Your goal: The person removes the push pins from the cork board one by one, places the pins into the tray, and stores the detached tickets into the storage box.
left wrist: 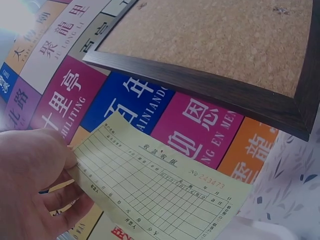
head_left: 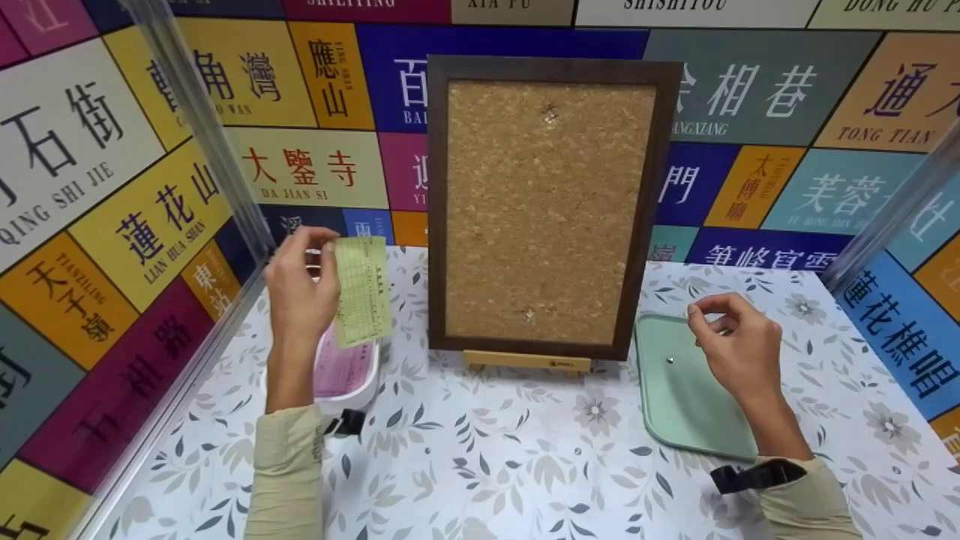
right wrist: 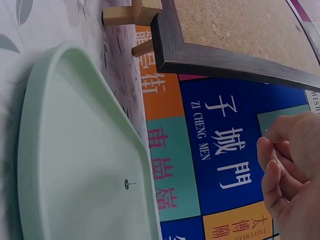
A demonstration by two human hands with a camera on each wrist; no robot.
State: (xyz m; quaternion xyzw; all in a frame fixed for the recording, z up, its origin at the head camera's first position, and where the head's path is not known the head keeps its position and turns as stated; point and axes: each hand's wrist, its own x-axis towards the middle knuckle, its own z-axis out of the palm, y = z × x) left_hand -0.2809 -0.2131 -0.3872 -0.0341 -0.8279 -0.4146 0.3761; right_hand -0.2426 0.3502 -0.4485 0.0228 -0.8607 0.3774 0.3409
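Between thumb and fingers my left hand (head_left: 301,281) pinches one end of a pale green receipt slip (head_left: 362,292), printed with a table. In the left wrist view the slip (left wrist: 165,182) shows its red number and Chinese print. Below it stands a white container (head_left: 364,394) with pink paper (head_left: 343,367) in it. My right hand (head_left: 739,341) is raised over a green tray (head_left: 660,424), thumb and fingers curled with the tips together. No object shows between them; something small could be hidden. A metal thumbtack (right wrist: 129,184) lies in the tray, point up.
A dark-framed cork board (head_left: 544,217) leans upright on a wooden stand (head_left: 526,362) between the hands. Two small shiny spots, at its top (head_left: 550,114) and bottom (head_left: 529,316), are too small to identify. Sign-patterned walls (head_left: 315,169) enclose the back and sides of the floral tabletop (head_left: 495,450).
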